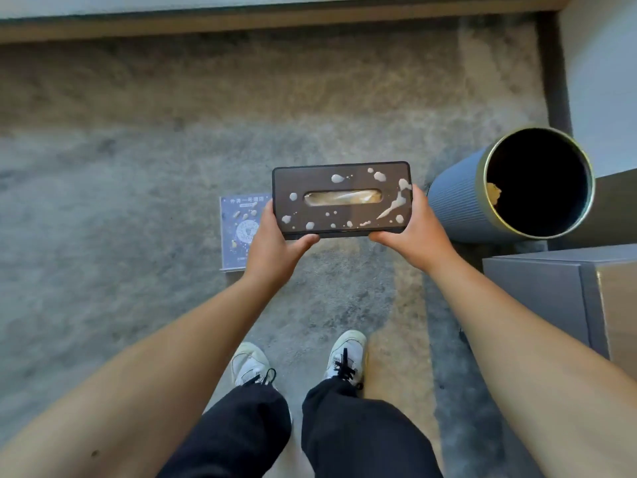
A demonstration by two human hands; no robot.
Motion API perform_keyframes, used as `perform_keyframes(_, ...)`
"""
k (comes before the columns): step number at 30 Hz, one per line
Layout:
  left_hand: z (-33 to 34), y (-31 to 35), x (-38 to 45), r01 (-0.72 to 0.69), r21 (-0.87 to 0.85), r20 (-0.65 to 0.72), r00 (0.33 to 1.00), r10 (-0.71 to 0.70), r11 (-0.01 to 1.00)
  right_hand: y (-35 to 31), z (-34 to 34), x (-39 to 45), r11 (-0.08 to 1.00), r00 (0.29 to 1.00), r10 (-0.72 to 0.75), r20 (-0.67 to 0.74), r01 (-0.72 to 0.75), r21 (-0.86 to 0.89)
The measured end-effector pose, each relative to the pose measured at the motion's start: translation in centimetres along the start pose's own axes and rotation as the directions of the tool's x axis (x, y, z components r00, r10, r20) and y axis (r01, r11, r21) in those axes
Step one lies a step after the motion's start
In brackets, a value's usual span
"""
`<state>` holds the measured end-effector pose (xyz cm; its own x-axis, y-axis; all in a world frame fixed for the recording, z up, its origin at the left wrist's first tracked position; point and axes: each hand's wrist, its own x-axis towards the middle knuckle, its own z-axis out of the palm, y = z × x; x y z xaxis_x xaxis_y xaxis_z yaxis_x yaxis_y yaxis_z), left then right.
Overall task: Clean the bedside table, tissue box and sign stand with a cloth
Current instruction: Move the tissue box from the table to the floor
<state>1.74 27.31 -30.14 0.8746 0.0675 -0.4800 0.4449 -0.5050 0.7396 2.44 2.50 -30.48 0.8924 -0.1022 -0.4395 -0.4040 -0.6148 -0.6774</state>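
I hold a dark brown tissue box (341, 215) level over the carpet, its top spotted with whitish splashes and a tissue showing in the oval slot. My left hand (272, 246) grips its left end and my right hand (413, 232) grips its right end. A blue acrylic sign stand (238, 232) lies flat on the carpet below and left of the box, partly hidden by my left hand. The grey corner of the bedside table (551, 288) shows at the right edge. No cloth is in view.
A round blue ribbed bin (462, 205) with a dark inside stands right of the box. Grey carpet (138, 188) covers the floor. A wooden ledge (241, 25) runs along the far side. My two shoes (346, 353) stand below the box.
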Motion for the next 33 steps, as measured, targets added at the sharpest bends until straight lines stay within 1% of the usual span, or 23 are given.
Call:
perform_keyframes(3,2.7,-4.2,2.0,0.058,0.014,0.045,0.997,-0.059,0.998,4.0,3.4,1.7,0.999,0.999,0.031,0.014,-0.032,0.005)
perform_keyframes(10,7.2,-11.9,8.3,0.063,0.045,0.070,0.995,-0.066,0.997,11.6,10.8,6.8,0.996,0.997,0.083,0.006,-0.083,0.012)
perform_keyframes(14,9.1,-16.1,11.1,0.075,0.082,0.055,0.995,-0.079,0.994,14.4,14.3,10.2,0.995,0.996,0.092,0.017,-0.091,-0.046)
perform_keyframes(18,10.6,-19.8,13.2,0.107,0.138,0.049,0.992,-0.115,0.985,17.0,17.6,11.8,0.989,0.995,0.090,0.032,-0.085,-0.117)
perform_keyframes(21,11.0,-21.2,13.8,0.101,0.190,0.057,0.992,-0.114,0.977,18.3,19.0,12.0,0.990,0.998,0.059,0.008,-0.058,-0.125)
perform_keyframes(25,11.0,-21.6,13.9,0.099,0.193,0.061,0.992,-0.113,0.976,18.5,19.2,12.1,0.985,0.998,0.057,-0.005,-0.057,-0.162)
perform_keyframes(33,11.0,-22.0,14.1,0.111,0.205,0.078,0.988,-0.130,0.972,18.4,19.2,12.1,0.975,0.994,0.107,0.014,-0.102,-0.195)
